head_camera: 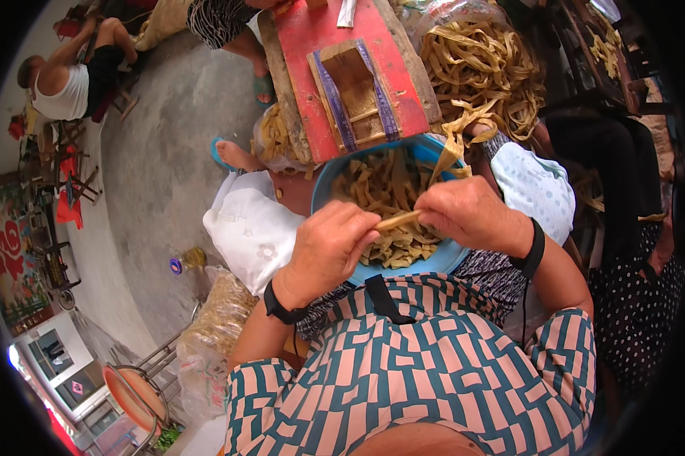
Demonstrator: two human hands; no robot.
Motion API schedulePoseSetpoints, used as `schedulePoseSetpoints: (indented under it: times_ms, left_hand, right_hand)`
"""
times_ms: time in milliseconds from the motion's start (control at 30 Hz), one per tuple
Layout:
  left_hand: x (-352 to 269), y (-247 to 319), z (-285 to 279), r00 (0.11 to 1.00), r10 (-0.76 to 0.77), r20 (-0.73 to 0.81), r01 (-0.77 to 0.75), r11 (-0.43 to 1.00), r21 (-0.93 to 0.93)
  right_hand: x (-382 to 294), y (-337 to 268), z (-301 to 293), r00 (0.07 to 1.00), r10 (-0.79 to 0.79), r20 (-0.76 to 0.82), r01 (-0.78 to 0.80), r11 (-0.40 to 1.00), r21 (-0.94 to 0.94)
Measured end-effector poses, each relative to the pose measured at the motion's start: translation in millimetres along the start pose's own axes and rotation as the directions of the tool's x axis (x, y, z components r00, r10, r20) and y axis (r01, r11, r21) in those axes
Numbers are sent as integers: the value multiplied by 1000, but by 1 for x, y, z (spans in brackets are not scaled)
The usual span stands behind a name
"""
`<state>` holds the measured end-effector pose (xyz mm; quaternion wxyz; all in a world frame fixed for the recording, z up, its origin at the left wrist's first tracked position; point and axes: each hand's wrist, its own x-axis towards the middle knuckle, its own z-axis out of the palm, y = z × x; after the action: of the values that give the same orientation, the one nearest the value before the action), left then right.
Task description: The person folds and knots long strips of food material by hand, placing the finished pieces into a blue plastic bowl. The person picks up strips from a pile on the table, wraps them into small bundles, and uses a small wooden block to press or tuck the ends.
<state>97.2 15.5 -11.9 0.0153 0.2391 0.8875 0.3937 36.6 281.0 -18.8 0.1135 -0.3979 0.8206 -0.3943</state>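
Observation:
A narrow, pale yellow-brown strip (pixel 398 220) is stretched between my hands, above a blue basin (pixel 328 171). One end is pinched by my left hand (pixel 334 242), the other by my right hand (pixel 473 214). Flat, dried-looking strip pieces (pixel 396 251) fill much of the basin below. A longer strip (pixel 449 151) hangs near my right hand, over the basin's far rim. Beyond the basin, a wooden frame (pixel 319 85) with purple bands lies on a red board (pixel 297 45). My palms and the strip's ends are hidden by my fingers.
A large heap of long strips (pixel 479 68) lies beyond the basin at right. A filled plastic bag (pixel 223 308) and a jar (pixel 188 260) stand at left. White cloth (pixel 257 222) and spotted cloth (pixel 533 188) cover my knees. Other people sit nearby, one close at right.

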Motion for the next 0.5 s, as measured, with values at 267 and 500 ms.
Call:
schedulePoseSetpoints:
  times_ms: [267,500]
  left_hand:
    - [86,-34,-41,933,-268,-242,219,953,-210]
    - [98,-77,-34,879,-381,-288,251,881,-401]
  right_hand:
    - [89,41,-37,928,-223,-300,105,925,-365]
    - [114,76,-31,933,-240,-267,78,862,-501]
